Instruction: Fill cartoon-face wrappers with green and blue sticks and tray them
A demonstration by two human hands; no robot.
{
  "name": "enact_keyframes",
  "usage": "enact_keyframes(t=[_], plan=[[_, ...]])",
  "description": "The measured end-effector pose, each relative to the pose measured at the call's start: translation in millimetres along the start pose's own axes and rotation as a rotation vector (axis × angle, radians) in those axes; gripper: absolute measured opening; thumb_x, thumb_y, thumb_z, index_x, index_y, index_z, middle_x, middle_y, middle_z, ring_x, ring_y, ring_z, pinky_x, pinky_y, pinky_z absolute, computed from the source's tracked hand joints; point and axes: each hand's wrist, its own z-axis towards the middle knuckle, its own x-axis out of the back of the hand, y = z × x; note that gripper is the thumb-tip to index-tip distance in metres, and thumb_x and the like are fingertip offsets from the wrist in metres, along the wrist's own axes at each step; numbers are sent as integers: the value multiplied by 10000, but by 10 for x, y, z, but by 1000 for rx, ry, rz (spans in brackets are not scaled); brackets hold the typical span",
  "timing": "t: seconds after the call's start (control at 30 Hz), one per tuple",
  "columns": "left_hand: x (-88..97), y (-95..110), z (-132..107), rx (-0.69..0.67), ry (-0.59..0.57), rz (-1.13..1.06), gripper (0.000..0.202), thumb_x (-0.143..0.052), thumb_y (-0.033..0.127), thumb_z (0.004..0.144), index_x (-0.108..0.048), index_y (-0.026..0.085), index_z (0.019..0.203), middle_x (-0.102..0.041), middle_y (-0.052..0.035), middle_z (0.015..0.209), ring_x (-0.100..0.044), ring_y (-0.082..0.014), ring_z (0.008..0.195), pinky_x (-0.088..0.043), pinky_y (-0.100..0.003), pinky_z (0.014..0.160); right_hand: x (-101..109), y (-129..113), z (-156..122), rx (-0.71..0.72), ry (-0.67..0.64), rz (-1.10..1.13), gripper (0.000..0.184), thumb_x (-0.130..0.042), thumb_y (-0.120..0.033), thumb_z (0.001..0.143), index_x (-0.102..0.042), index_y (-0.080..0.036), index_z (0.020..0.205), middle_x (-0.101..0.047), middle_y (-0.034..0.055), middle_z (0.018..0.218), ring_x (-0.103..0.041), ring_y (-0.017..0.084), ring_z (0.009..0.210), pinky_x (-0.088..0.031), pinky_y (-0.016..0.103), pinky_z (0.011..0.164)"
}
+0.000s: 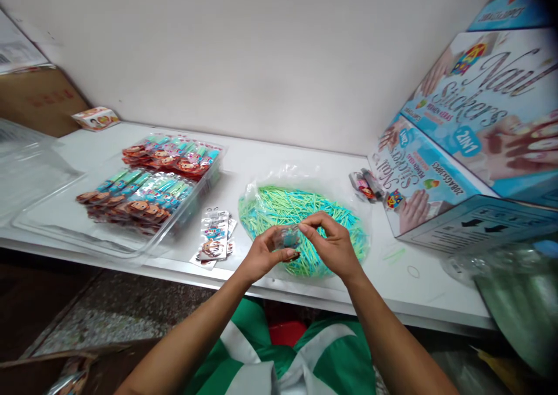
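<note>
Packet (289,240), small, glossy, clear plastic, teal patch, brown end

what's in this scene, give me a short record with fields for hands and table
left hand: holds a small clear packet
right hand: fingertips at the packet's edge; grip unclear
under hands: clear bag of green and blue sticks
left of bag: flat sachets, overlapping
farther left: clear tray of filled packets
right side: nail stickers boxes, stacked
</note>
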Motion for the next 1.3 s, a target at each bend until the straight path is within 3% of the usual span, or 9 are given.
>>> enact_keyframes(t=[0.2,0.33,0.6,0.7,0.87,1.0,1.1,1.23,1.3], plan=[[29,-54,-33,1,73,22,257,-690,312,719,-628,137,897,-629,-36,850,-602,-168,793,-502,-304,724,-19,-26,63,-107,-37,85,106,-603,-307,815,-615,-201,816,-594,0,794,-549,132,764,-432,267,724],[299,194,-68,-62,239,135,308,-705,318,694,-618,147,935,-628,-22,810,-600,-152,765,-485,-269,705,-5,36,70,-168,-27,80,131,-594,-331,819,-618,-203,833,-598,-3,797,-549,128,754,-434,261,715],[1931,1603,-253,-377,783,841,423,-673,337,662,-581,151,1031,-620,-35,922,-572,-143,796,-472,-251,723,28,241,-4,-273,41,21,203,-591,-387,807,-609,-200,885,-593,8,774,-550,142,724,-447,286,693],[2526,1894,-294,-185,941,1145,552,-627,328,681,-525,152,1195,-628,-48,922,-576,-148,761,-466,-250,693,-16,269,-9,-288,15,13,208,-584,-396,810,-607,-203,883,-592,9,767,-554,144,725,-451,288,692],[3013,1845,-268,196,823,1548,659,-584,323,714,-428,156,1332,-629,-114,1108,-589,-245,940,-442,-336,818,-60,287,18,-300,-45,9,209,-567,-402,822,-601,-211,900,-599,13,813,-571,150,754,-454,292,709],[2899,1704,-277,159,852,1690,445,-535,317,746,-606,138,1147,-631,-124,1112,-537,-295,1048,-379,-394,919,-34,311,14,-301,-41,-22,204,-563,-400,825,-600,-213,899,-596,10,800,-563,148,754,-451,286,705],[2441,1491,-329,-86,982,1582,410,-432,365,825,-598,136,1123,-645,-99,1062,-573,-231,955,-413,-339,870,-41,317,0,-294,-49,-31,202,-560,-394,827,-603,-210,898,-597,10,795,-556,144,745,-448,280,700],[1684,837,-361,-7,564,1474,394,-409,448,847,-628,170,1021,-671,-65,971,-599,-201,872,-443,-279,764,-129,259,-11,-276,-78,-28,198,-548,-384,834,-602,-204,898,-601,8,787,-551,138,729,-444,268,686],[1482,463,-327,115,557,1554,470,-470,465,811,-575,129,1123,-626,-135,1108,-559,-266,1018,-421,-327,836,-174,206,-24,-262,-101,-29,195,-539,-382,838,-601,-202,882,-599,4,773,-548,132,710,-440,260,674]])
